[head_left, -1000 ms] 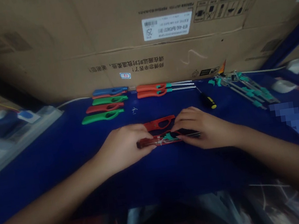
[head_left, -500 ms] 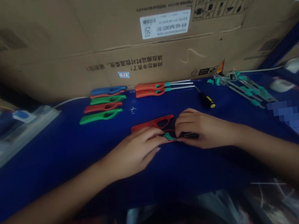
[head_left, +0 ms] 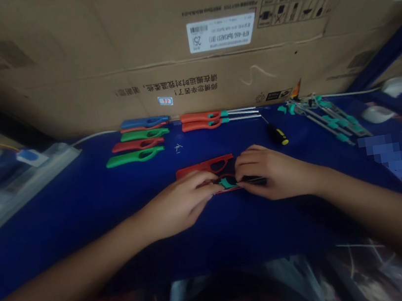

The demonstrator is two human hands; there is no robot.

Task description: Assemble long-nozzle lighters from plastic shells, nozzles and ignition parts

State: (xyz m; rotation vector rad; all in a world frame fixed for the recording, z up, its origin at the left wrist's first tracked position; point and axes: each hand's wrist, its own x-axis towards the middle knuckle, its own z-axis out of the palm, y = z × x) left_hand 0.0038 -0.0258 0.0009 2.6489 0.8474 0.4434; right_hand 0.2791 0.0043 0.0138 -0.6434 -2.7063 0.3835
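Near the middle of the blue table, my left hand (head_left: 186,203) is closed on a red lighter handle half (head_left: 233,189). A teal trigger piece (head_left: 227,182) lies in that half, between my fingertips. My right hand (head_left: 269,172) is closed at the other end, its fingers pinched over the teal piece's end and a thin metal rod (head_left: 255,180) showing under the palm. A second red lighter handle half (head_left: 221,162) rests just behind my hands, partly covered by my left fingers. What exactly lies under the fingertips is hidden.
Behind lie blue (head_left: 144,122) and green lighter handles (head_left: 134,157), assembled orange lighters (head_left: 200,121), a black-and-yellow screwdriver (head_left: 277,135), small pale bits (head_left: 177,149) and a pile of teal-and-metal lighter rods (head_left: 327,115). A cardboard wall (head_left: 83,87) closes off the back.
My hands stay nearly where they were. The left fingertips have shifted slightly on the red handle half and now press closer together by the teal piece.
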